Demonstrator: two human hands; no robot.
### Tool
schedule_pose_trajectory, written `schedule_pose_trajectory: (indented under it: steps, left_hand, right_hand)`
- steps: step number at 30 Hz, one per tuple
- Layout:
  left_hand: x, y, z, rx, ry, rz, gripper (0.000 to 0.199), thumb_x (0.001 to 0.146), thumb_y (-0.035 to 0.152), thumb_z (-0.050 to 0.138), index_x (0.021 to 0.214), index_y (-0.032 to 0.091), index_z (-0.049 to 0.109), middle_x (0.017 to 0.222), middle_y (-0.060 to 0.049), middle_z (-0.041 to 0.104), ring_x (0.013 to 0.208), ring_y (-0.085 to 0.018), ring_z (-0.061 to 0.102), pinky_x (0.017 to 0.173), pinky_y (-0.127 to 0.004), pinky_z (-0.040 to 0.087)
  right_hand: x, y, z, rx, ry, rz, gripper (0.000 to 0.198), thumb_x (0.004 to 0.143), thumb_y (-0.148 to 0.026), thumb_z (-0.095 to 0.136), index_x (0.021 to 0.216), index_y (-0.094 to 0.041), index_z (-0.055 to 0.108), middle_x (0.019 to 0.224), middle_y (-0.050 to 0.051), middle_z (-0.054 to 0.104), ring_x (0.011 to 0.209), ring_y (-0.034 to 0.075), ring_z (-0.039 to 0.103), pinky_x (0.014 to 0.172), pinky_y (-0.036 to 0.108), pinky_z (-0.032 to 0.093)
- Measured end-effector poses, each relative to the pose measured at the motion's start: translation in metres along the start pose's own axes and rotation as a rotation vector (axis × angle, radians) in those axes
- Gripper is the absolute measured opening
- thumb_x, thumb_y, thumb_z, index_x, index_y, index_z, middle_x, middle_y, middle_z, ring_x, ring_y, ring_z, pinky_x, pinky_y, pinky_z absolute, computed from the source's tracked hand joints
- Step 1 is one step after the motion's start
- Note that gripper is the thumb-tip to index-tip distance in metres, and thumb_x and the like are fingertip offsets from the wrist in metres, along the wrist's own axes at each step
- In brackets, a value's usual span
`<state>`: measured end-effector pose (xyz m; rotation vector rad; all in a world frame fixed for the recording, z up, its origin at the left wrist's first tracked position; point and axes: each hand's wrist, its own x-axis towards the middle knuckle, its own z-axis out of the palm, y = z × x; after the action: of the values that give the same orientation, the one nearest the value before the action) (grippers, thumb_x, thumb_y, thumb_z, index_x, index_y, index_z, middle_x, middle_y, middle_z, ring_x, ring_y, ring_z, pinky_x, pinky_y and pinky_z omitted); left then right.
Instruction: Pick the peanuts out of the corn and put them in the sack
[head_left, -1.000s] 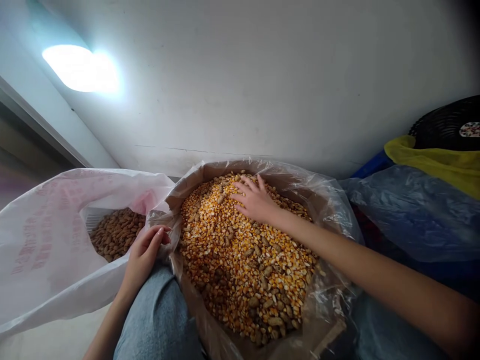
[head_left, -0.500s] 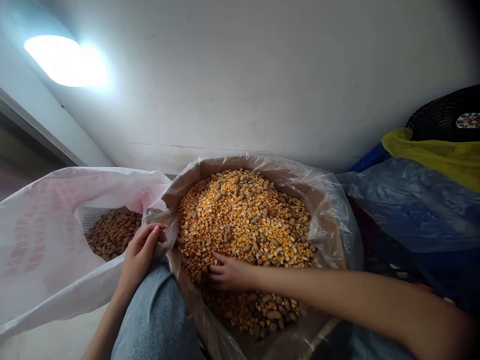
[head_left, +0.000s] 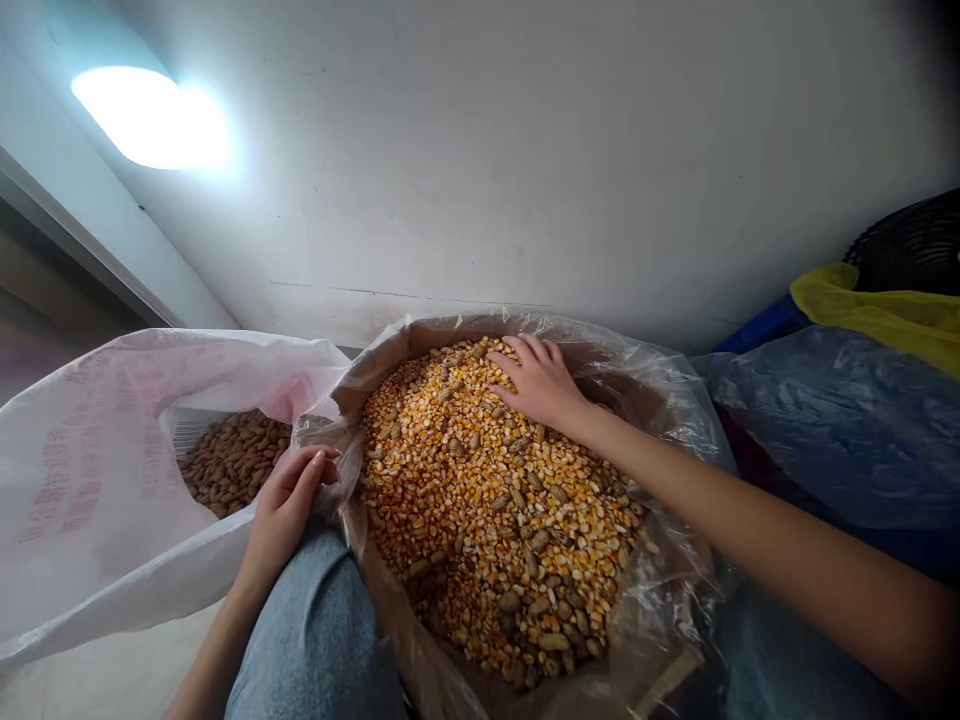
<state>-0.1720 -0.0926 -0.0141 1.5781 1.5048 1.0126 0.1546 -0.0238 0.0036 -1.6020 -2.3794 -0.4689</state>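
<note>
Yellow corn kernels (head_left: 442, 480) mixed with unshelled peanuts (head_left: 553, 641) fill a large brown bag lined with clear plastic (head_left: 660, 590). At the far side of the heap, my right hand (head_left: 536, 382) lies palm down on the kernels, fingers spread and open. My left hand (head_left: 289, 500) rests near my knee at the bag's left rim, its fingers curled in and the thumb against them. Whatever those fingers may hold is hidden. Just left of it, a white sack (head_left: 112, 440) with pink print shows brown almonds (head_left: 238, 462) through its opening.
A white wall (head_left: 480, 180) rises behind the bags, with a bright lamp (head_left: 142, 115) at upper left. On the right are grey-blue plastic sheeting (head_left: 840, 420), a yellow cloth or bag (head_left: 885, 310) and a black round grille (head_left: 911, 245). My jeans-clad knee (head_left: 315, 630) presses near the bag.
My right hand has moved from the near left of the corn up to its far side, uncovering a dip at the near left. My left hand stays put. The view has shifted slightly.
</note>
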Motion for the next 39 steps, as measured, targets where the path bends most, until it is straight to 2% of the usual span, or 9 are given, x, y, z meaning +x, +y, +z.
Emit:
schedule_pose_trajectory:
  steps: [3, 6, 10, 19, 25, 28, 31, 35, 39]
  left_hand:
    - [0.0, -0.001, 0.0, -0.006, 0.004, -0.007, 0.027, 0.076, 0.04, 0.043, 0.086, 0.018, 0.055, 0.067, 0.0, 0.054, 0.069, -0.013, 0.05, 0.066, -0.021, 0.037]
    - [0.0, -0.003, 0.0, 0.0, -0.004, -0.028, 0.027, 0.076, 0.04, 0.043, 0.087, 0.019, 0.055, 0.067, 0.001, 0.054, 0.067, -0.013, 0.05, 0.062, -0.021, 0.037]
    - [0.0, -0.003, 0.0, 0.002, 0.005, -0.044, 0.027, 0.076, 0.041, 0.044, 0.088, 0.019, 0.055, 0.067, 0.001, 0.054, 0.067, -0.013, 0.05, 0.06, -0.02, 0.037]
    - [0.0, 0.0, 0.0, 0.026, 0.014, -0.035, 0.029, 0.075, 0.044, 0.043, 0.086, 0.02, 0.056, 0.067, 0.001, 0.054, 0.068, -0.013, 0.051, 0.06, -0.021, 0.039]
    - [0.001, -0.002, 0.0, 0.025, 0.009, -0.029, 0.029, 0.075, 0.043, 0.043, 0.087, 0.02, 0.056, 0.067, 0.001, 0.054, 0.068, -0.013, 0.052, 0.062, -0.021, 0.039]
    - [0.002, -0.003, -0.001, 0.02, 0.008, -0.024, 0.028, 0.076, 0.043, 0.043, 0.086, 0.02, 0.056, 0.067, 0.001, 0.054, 0.068, -0.013, 0.051, 0.063, -0.021, 0.039]
    - [0.002, -0.003, 0.0, 0.009, 0.017, -0.027, 0.028, 0.075, 0.043, 0.044, 0.086, 0.02, 0.056, 0.067, 0.001, 0.055, 0.067, -0.013, 0.052, 0.061, -0.021, 0.04]
    - [0.002, -0.001, 0.001, 0.014, 0.036, -0.041, 0.028, 0.074, 0.043, 0.045, 0.085, 0.02, 0.057, 0.066, 0.001, 0.056, 0.065, -0.013, 0.052, 0.059, -0.021, 0.04]
    - [0.001, 0.001, 0.001, 0.018, 0.036, -0.038, 0.028, 0.075, 0.043, 0.044, 0.084, 0.02, 0.057, 0.065, 0.001, 0.055, 0.064, -0.013, 0.051, 0.057, -0.021, 0.039]
  right_hand:
    - [-0.032, -0.041, -0.015, 0.148, -0.095, -0.354, 0.029, 0.079, -0.03, 0.044, 0.104, -0.019, 0.053, 0.113, 0.01, 0.049, 0.106, 0.025, 0.04, 0.087, 0.044, 0.031]
    - [-0.087, -0.089, -0.013, 0.312, -0.392, -0.842, 0.011, 0.069, -0.026, 0.055, 0.076, -0.019, 0.06, 0.076, 0.004, 0.06, 0.079, 0.019, 0.052, 0.074, 0.036, 0.038]
    - [-0.144, -0.115, 0.009, 0.478, -0.494, -1.112, 0.013, 0.059, -0.033, 0.062, 0.067, -0.023, 0.058, 0.065, 0.001, 0.058, 0.07, 0.019, 0.051, 0.064, 0.036, 0.038]
    - [-0.09, -0.03, 0.022, 0.427, -0.348, -1.17, 0.005, 0.071, -0.023, 0.053, 0.071, -0.02, 0.057, 0.083, 0.002, 0.056, 0.088, 0.017, 0.046, 0.078, 0.031, 0.033]
    - [-0.026, 0.052, 0.01, 0.039, -0.209, -0.586, 0.017, 0.075, -0.011, 0.045, 0.083, -0.016, 0.059, 0.095, 0.007, 0.055, 0.095, 0.019, 0.044, 0.087, 0.039, 0.028]
    - [-0.016, 0.048, -0.008, -0.017, -0.098, -0.332, 0.017, 0.078, -0.021, 0.046, 0.084, -0.015, 0.06, 0.105, 0.012, 0.052, 0.104, 0.026, 0.038, 0.087, 0.047, 0.025]
    - [-0.042, -0.003, -0.024, 0.136, -0.161, -0.529, 0.017, 0.079, -0.025, 0.045, 0.079, -0.017, 0.061, 0.105, 0.009, 0.054, 0.101, 0.022, 0.042, 0.086, 0.042, 0.029]
    - [-0.108, -0.082, -0.014, 0.435, -0.401, -1.153, 0.011, 0.071, -0.027, 0.053, 0.066, -0.021, 0.06, 0.078, 0.001, 0.06, 0.078, 0.016, 0.05, 0.071, 0.033, 0.037]
    - [-0.147, -0.1, 0.019, 0.542, -0.464, -1.248, 0.016, 0.058, -0.035, 0.063, 0.073, -0.027, 0.062, 0.088, -0.003, 0.061, 0.088, 0.021, 0.049, 0.075, 0.039, 0.037]
